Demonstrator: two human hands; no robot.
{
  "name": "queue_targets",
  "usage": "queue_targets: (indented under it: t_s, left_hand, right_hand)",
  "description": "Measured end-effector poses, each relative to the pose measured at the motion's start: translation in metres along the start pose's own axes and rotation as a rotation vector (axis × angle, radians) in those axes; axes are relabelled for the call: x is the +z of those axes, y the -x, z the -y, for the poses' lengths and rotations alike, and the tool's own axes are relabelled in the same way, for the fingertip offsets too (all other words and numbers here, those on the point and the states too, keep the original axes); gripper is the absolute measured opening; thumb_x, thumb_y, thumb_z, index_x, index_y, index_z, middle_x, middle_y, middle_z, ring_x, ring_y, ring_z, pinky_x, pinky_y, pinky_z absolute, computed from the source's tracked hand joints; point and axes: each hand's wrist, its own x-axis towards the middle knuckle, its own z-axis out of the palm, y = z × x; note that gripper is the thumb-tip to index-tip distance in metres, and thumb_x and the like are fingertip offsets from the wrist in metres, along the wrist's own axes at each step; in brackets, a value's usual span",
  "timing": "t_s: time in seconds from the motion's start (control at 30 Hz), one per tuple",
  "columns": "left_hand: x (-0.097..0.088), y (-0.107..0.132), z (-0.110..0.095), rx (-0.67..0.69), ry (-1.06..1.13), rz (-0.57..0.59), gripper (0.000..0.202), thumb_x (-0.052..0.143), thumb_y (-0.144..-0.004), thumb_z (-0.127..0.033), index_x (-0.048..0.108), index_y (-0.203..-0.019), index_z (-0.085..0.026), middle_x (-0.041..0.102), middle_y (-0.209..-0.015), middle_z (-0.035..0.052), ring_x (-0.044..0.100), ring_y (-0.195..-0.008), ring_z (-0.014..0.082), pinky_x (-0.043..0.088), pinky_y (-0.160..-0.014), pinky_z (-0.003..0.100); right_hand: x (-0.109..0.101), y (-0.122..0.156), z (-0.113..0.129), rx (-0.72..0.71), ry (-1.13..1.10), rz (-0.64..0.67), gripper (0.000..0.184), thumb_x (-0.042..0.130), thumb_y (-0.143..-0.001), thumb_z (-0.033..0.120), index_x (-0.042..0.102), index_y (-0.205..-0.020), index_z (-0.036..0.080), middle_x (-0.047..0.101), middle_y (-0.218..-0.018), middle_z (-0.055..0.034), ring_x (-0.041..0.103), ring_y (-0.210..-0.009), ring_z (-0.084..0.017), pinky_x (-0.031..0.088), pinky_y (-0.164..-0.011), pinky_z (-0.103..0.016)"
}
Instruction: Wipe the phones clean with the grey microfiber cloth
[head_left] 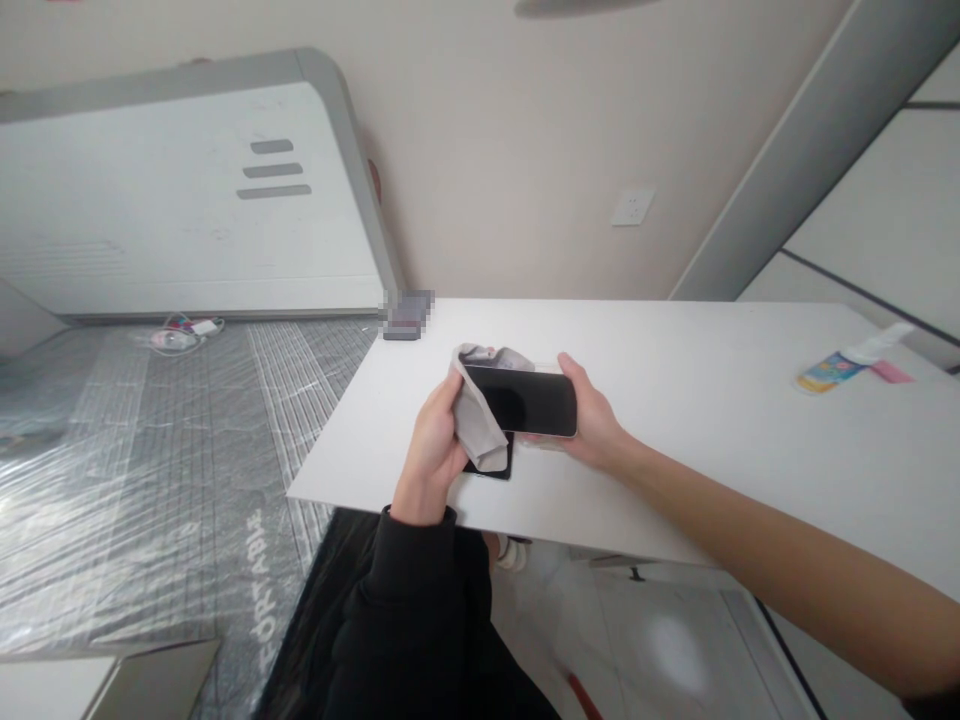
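Note:
My right hand (592, 415) grips a smartphone (529, 400) with a dark screen, held flat above the white table (675, 400). My left hand (435, 440) is closed on a grey cloth (480, 425) that drapes over the phone's left end. A second dark flat object (495, 468) lies on the table under the cloth and phone, mostly hidden. My left arm wears a black sleeve; the right forearm is bare.
A small spray bottle (847, 365) lies at the table's right end beside a pink item (891, 373). A blurred small object (405, 315) sits at the table's far left corner. A plastic-wrapped mattress (150, 470) lies to the left, with a white headboard panel (187, 200) behind it.

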Motion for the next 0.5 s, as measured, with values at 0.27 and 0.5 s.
queue_targets:
  t_s: [0.27, 0.5]
  left_hand:
    - [-0.001, 0.008, 0.001, 0.085, -0.096, 0.061, 0.029, 0.082, -0.08, -0.039, 0.072, -0.101, -0.022, 0.078, -0.098, 0.0045, 0.075, -0.092, 0.0239, 0.061, -0.082, 0.034]
    - [-0.001, 0.004, 0.004, 0.161, -0.219, -0.066, 0.033, 0.08, -0.081, -0.043, 0.071, -0.1, -0.018, 0.077, -0.094, 0.0037, 0.07, -0.081, 0.0174, 0.054, -0.073, 0.026]
  right_hand:
    - [-0.003, -0.007, 0.001, -0.184, 0.07, -0.09, 0.066, 0.062, -0.075, 0.089, 0.073, -0.078, 0.023, 0.07, -0.07, -0.0009, 0.064, -0.064, -0.018, 0.052, -0.059, -0.03]
    - [0.004, 0.002, 0.004, -0.335, 0.229, 0.053, 0.034, 0.086, -0.073, 0.05, 0.077, -0.092, 0.024, 0.076, -0.093, -0.002, 0.068, -0.088, -0.022, 0.053, -0.085, -0.036]
